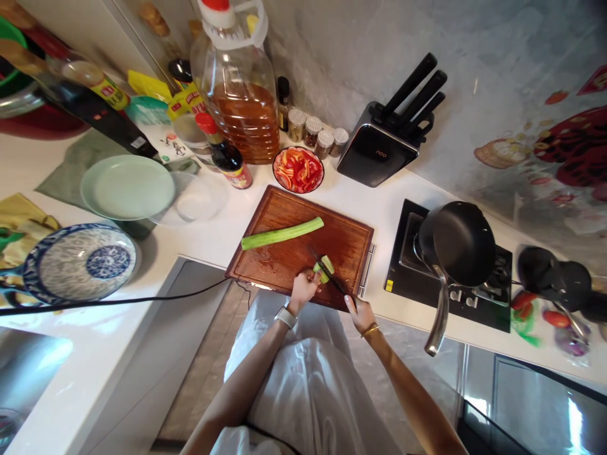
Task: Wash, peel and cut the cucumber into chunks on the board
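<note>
A short cucumber piece (324, 268) is lying near the front edge of the board (284, 221), and the left hand (303, 287) is closing around its near end, fingers curled to pin it down. The right hand (361, 314) is gripping the handle of a knife (328, 275), whose dark blade is resting across the piece. A long cucumber length (282, 233) is lying further back on the board, well apart. Beyond the board a bowl (298, 169) of red slices is sitting on the white surface (208, 234), and a pan (458, 243) is standing on the stove (405, 265) to the right.
</note>
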Demonstrator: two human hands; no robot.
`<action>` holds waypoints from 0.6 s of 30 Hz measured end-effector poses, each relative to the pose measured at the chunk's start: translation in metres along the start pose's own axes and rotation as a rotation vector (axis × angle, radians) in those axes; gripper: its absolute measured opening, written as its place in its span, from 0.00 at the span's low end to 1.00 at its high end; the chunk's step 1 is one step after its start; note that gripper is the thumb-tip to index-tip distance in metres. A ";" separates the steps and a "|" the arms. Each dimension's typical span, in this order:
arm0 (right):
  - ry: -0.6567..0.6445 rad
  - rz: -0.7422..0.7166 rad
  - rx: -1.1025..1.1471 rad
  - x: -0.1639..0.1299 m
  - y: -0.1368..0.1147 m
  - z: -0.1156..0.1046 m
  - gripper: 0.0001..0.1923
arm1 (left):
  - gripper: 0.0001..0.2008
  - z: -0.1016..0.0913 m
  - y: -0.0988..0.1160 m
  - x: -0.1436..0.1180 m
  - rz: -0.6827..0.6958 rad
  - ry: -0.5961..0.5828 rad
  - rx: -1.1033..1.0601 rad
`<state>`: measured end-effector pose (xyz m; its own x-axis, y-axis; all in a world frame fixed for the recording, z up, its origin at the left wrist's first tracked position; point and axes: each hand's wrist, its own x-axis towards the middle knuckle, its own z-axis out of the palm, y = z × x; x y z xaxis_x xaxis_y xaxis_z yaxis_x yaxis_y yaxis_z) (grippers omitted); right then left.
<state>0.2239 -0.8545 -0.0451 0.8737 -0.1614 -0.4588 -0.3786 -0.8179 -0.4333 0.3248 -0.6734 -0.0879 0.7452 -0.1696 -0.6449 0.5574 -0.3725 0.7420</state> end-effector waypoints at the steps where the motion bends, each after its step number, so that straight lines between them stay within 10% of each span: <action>1: 0.006 -0.008 0.016 -0.003 -0.001 -0.004 0.32 | 0.19 0.000 -0.001 0.000 0.005 0.002 0.005; 18: -0.036 -0.007 0.107 -0.025 -0.008 -0.028 0.29 | 0.20 0.001 -0.005 -0.001 0.029 0.001 -0.024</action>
<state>0.2140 -0.8591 -0.0083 0.8656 -0.1349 -0.4822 -0.4048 -0.7552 -0.5155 0.3215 -0.6727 -0.0911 0.7614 -0.1790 -0.6231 0.5443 -0.3456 0.7644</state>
